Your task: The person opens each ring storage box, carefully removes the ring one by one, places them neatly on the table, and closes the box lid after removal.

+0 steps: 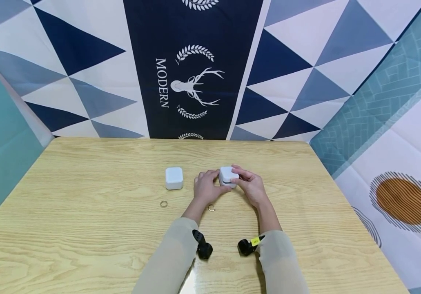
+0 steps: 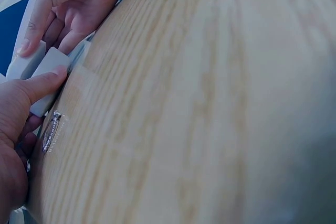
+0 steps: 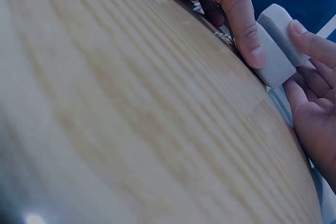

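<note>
A small white box point(image 1: 227, 180) with rounded corners sits on the table, its lid point(image 1: 228, 172) tilted, with a dark gap along the front. My left hand point(image 1: 207, 188) holds the lower part point(image 3: 274, 65) from the left, thumb across its near side. From the right, my right hand point(image 1: 251, 187) pinches the lid point(image 3: 283, 31) between thumb and fingers. Both wrist views show the two halves slightly apart. The box's inside is hidden. A ring point(image 1: 211, 208) with a sparkling top lies near my left wrist; the left wrist view also shows this ring point(image 2: 51, 132).
A second white box point(image 1: 174, 178), closed, stands to the left of my left hand. In front of it lies another ring point(image 1: 163, 203). The wooden table point(image 1: 96, 204) ends at a patterned cloth backdrop point(image 1: 192, 81).
</note>
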`<state>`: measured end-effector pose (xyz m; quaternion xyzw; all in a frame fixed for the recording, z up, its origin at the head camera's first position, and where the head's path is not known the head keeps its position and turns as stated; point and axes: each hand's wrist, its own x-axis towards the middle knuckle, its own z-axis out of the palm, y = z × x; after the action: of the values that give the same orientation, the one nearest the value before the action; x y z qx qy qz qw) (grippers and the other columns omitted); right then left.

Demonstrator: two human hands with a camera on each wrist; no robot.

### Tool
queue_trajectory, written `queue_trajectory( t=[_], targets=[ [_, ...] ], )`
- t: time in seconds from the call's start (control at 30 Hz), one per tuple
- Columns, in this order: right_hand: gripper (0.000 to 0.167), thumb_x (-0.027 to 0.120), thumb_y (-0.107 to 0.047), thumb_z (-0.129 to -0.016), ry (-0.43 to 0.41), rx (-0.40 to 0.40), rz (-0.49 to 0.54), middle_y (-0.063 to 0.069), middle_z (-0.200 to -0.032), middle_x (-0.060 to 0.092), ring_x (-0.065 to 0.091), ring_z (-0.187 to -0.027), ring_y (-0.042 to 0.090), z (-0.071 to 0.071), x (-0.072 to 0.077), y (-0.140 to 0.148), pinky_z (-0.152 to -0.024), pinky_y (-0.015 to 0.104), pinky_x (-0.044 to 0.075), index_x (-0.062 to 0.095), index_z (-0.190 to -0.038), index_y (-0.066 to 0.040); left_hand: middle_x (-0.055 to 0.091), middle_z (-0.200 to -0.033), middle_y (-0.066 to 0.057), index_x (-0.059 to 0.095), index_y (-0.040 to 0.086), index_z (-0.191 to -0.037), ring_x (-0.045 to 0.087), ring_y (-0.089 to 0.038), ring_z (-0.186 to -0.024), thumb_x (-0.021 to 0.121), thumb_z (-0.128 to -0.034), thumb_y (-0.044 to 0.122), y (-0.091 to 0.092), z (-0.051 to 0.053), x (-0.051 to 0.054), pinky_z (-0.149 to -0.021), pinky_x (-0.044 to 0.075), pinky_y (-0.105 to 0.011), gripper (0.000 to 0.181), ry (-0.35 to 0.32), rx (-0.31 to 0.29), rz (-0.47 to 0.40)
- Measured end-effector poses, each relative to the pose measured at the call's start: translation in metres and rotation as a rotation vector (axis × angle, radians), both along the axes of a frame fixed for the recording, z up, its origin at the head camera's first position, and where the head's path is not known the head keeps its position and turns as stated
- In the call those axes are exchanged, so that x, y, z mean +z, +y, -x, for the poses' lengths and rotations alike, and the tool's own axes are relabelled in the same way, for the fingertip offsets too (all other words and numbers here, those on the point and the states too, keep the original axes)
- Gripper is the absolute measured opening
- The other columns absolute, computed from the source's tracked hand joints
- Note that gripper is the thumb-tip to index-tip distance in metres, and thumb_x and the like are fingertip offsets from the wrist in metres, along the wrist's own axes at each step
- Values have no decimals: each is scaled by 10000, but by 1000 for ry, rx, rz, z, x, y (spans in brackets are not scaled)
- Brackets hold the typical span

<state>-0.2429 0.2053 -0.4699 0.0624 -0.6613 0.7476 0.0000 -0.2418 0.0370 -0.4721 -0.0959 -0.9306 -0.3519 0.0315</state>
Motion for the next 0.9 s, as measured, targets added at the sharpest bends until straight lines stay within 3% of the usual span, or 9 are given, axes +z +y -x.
queue_trajectory(
  t=[0.43,0.9],
  targets=[
    [389,678,60,-790,-9,-14,-34,150,-1376,507,519,-1205,42,-1,2,0,-972,160,418,572,-1154,146,538,-1351,1,502,164,-1360,464,-206,-1098,698,-752,541,-1,0,1,-927,317,-359,742,-4,-3,-6],
    [435,684,35,-797,-19,5,-70,173,-1419,450,427,-1326,153,-2,3,1,-978,142,404,539,-1186,162,535,-1357,-2,496,157,-1365,465,-206,-1094,702,-751,537,0,-1,2,-904,316,-349,751,-4,-1,0]
  ],
)
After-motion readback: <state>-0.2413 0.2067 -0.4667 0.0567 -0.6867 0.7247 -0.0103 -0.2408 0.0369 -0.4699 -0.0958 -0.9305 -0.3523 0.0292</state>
